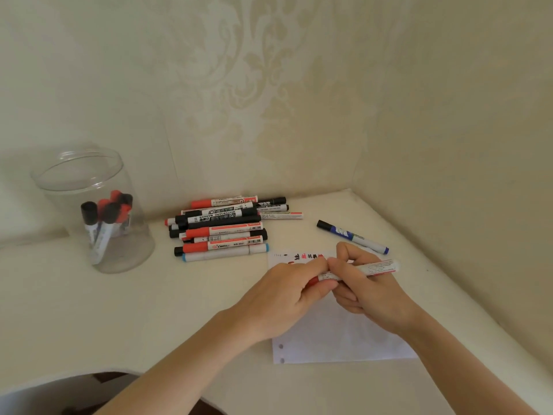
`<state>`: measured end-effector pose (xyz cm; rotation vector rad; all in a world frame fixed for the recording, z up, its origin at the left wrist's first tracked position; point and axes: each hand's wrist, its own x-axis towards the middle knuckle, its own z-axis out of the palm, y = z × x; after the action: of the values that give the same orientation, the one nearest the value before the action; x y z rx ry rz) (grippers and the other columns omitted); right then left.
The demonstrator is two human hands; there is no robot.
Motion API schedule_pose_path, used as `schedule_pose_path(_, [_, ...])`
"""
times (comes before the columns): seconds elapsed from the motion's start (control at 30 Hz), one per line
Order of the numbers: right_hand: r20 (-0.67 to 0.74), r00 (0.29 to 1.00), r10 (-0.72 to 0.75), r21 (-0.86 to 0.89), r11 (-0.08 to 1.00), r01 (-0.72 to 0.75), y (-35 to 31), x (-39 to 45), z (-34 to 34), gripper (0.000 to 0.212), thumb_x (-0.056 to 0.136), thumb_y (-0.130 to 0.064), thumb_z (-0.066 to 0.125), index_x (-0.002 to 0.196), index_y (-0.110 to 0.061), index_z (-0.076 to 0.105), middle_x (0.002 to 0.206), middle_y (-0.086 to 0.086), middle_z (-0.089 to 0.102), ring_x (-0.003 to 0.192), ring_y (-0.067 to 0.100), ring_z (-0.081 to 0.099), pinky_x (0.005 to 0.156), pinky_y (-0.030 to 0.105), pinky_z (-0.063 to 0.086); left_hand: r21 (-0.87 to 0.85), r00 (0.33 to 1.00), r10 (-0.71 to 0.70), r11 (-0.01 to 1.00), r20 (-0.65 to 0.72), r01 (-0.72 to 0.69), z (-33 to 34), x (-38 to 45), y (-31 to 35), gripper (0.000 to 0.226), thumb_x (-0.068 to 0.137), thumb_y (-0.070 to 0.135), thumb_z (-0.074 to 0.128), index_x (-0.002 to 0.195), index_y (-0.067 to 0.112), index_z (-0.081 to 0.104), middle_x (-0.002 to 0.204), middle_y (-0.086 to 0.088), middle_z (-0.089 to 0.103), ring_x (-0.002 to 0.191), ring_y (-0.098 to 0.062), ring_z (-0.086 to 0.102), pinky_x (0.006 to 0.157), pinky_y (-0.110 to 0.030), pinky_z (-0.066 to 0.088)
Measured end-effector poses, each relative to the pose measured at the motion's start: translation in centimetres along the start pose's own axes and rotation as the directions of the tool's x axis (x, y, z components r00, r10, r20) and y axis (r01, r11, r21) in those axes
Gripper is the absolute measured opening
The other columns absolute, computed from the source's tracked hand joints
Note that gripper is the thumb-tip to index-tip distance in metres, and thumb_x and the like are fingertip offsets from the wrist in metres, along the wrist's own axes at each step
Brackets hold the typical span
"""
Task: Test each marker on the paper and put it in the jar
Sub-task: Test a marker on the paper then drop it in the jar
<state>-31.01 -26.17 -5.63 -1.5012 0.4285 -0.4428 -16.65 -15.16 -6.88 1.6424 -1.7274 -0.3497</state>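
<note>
one jar (92,211) with roughly five markers inside, your two hands on one red marker (359,269), one blue marker (353,236), one paper (338,339), a pile (223,227) too overlapped to count

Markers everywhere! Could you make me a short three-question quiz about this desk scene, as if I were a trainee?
1. True or false: the jar already has some markers inside.
2. Which marker lies alone on the table, apart from the pile? A) the blue marker B) a green one C) a yellow one
3. Fill in: both hands hold one marker over the ____.

Key:
1. True; several capped markers stand in it.
2. A; the blue marker lies beyond the paper.
3. Paper. The left hand grips the red cap end and the right hand the barrel of the red marker.
</note>
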Motion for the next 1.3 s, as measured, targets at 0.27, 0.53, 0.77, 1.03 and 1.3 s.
schedule_pose_path(0.27, [0.013,0.999,-0.041,-0.034,0.999,0.042,0.2,0.7,-1.2,0.033,0.093,-0.015,0.056,0.064,-0.014,0.039,0.045,0.005,0.034,0.039,0.014,0.022,0.041,0.02,0.019,-0.069,0.999,-0.017,0.997,0.028,0.018,-0.2,0.2,-0.7,0.017,0.094,0.049,0.055,0.099,0.033,0.05,0.057,0.01,0.043,0.053,-0.009,0.041,0.051,-0.016,0.027])
schedule_pose_path(0.53, [-0.269,0.957,0.112,-0.013,0.993,-0.119,-0.6,3.4,-4.6,0.026,0.1,-0.02,0.039,0.082,-0.005,0.051,0.057,0.017,0.055,0.046,0.026,0.047,0.038,0.022,0.03,0.086,0.987,-0.161,0.983,-0.008,0.161,0.4,1.5,-3.6,0.009,0.096,0.032,0.054,0.102,0.026,0.055,0.073,0.016,0.051,0.066,0.001,0.049,0.061,-0.018,0.033])
schedule_pose_path(0.77, [-0.48,0.877,-0.016,-0.319,0.934,-0.158,1.7,6.1,-4.8,0.034,0.089,-0.021,0.071,0.067,-0.011,0.047,0.045,0.006,0.051,0.038,0.019,0.039,0.037,0.022,0.031,0.169,0.993,-0.101,0.982,0.059,0.089,1.9,2.7,-5.2,0.022,0.099,0.034,0.047,0.118,0.029,0.058,0.109,0.017,0.06,0.087,0.005,0.052,0.075,-0.006,0.033])
schedule_pose_path(1.03, [-0.548,0.835,-0.06,-0.314,0.939,-0.138,2.6,6.4,-4.2,0.032,0.092,-0.021,0.066,0.066,-0.008,0.052,0.045,0.007,0.058,0.034,0.018,0.047,0.037,0.023,0.038,0.33,0.999,-0.027,0.944,0.027,0.016,2.6,3.1,-5.1,0.035,0.097,0.039,0.044,0.131,0.037,0.054,0.119,0.017,0.065,0.108,-0.005,0.058,0.085,-0.024,0.047])
schedule_pose_path(1.3, [-0.502,0.861,-0.081,-0.409,0.9,-0.153,3.2,6.7,-4.0,0.028,0.087,-0.015,0.067,0.066,-0.008,0.05,0.047,0.005,0.061,0.037,0.017,0.053,0.039,0.024,0.043,0.337,0.997,-0.07,0.94,0.017,0.06,2.7,3.6,-4.8,0.039,0.096,0.038,0.047,0.134,0.04,0.053,0.104,0.015,0.067,0.097,-0.007,0.058,0.069,-0.018,0.032])
